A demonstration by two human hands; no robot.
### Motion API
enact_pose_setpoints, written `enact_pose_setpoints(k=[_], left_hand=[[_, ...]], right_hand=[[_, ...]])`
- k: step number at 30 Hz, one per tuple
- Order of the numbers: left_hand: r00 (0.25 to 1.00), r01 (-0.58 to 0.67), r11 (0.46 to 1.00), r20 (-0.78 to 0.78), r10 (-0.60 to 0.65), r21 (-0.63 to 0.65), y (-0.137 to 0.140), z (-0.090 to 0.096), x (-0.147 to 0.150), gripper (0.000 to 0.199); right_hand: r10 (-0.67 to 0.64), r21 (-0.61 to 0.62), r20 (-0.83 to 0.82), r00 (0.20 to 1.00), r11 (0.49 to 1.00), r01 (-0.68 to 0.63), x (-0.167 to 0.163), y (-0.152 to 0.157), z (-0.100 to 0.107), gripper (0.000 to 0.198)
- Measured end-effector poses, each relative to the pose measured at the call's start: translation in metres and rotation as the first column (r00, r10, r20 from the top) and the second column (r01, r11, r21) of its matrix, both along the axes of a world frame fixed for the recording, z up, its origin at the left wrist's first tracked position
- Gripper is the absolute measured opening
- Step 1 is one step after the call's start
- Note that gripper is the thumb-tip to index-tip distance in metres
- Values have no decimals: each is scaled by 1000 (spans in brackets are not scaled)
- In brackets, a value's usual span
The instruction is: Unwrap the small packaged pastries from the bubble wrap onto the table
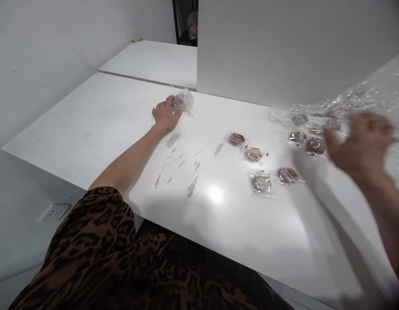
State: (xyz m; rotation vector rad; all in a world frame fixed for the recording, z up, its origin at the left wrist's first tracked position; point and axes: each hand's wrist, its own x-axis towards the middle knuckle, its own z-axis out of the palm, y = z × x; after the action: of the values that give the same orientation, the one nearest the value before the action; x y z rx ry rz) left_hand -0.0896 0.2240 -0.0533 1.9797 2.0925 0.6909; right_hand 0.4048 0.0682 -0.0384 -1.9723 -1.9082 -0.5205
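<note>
My left hand (166,115) is at the table's far side, its thumb and fingers closed on a small clear plastic bag (184,101) with something dark reddish inside. To the right, my right hand (363,146) is blurred, thumb spread from the fingers, with nothing visibly gripped. It hovers beside a large clear plastic bag (373,92) and several individually wrapped snacks. Nearest its thumb is a dark red wrapped snack (315,145), with a lighter wrapped one (297,137) alongside. Whether the right fingertips touch the large bag is unclear.
Between my hands lie a brown wrapped snack (236,139), a pale one (254,154), a greyish one (261,183) and a purplish one (287,175). The white table (193,219) has worn patches. A grey panel (283,47) rises behind it; a wall is at left.
</note>
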Motion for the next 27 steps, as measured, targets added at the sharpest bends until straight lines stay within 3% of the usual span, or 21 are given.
enact_pose_setpoints(k=[1, 2, 4, 5, 7, 9, 13, 17, 21, 24, 27], left_hand=[[1000, 5, 1000, 1, -5, 25, 2, -1, 3, 60], [1000, 7, 999, 4, -7, 47, 4, -2, 6, 57], [1000, 10, 997, 14, -12, 75, 6, -3, 10, 53], [1000, 13, 997, 18, -14, 81, 6, -3, 11, 52], [1000, 20, 996, 20, -22, 91, 5, -3, 11, 50], [1000, 24, 995, 14, -26, 100, 3, -3, 9, 49], [1000, 22, 993, -8, -21, 119, 1, -4, 8, 47], [999, 37, 991, -26, -34, 128, -1, -3, 11, 47], [997, 70, 989, -42, -65, 128, -2, -2, 14, 51], [995, 89, 986, -53, -82, 138, -2, -2, 14, 50], [995, 81, 988, -59, -74, 134, -1, -3, 14, 50]], right_hand=[[165, -20, -34, 986, 986, -165, -38, -16, 0, 78], [339, -63, -46, 940, 938, -341, -75, -30, -2, 75], [606, -224, -36, 795, 770, -597, -138, -46, -10, 73], [658, -271, -40, 752, 717, -642, -158, -47, -14, 69], [682, -336, -51, 729, 676, -656, -171, -34, -22, 60], [647, -365, -55, 761, 696, -618, -151, -8, -25, 54], [534, -387, 0, 845, 780, -493, -55, 38, -27, 50], [362, -403, 51, 931, 860, -312, 44, 54, -33, 50], [137, -408, 76, 988, 908, -95, 117, 62, -40, 50], [1, -362, 59, 998, 932, 20, 148, 72, -40, 47], [-140, -342, 84, 987, 926, 160, 135, 84, -32, 41]])
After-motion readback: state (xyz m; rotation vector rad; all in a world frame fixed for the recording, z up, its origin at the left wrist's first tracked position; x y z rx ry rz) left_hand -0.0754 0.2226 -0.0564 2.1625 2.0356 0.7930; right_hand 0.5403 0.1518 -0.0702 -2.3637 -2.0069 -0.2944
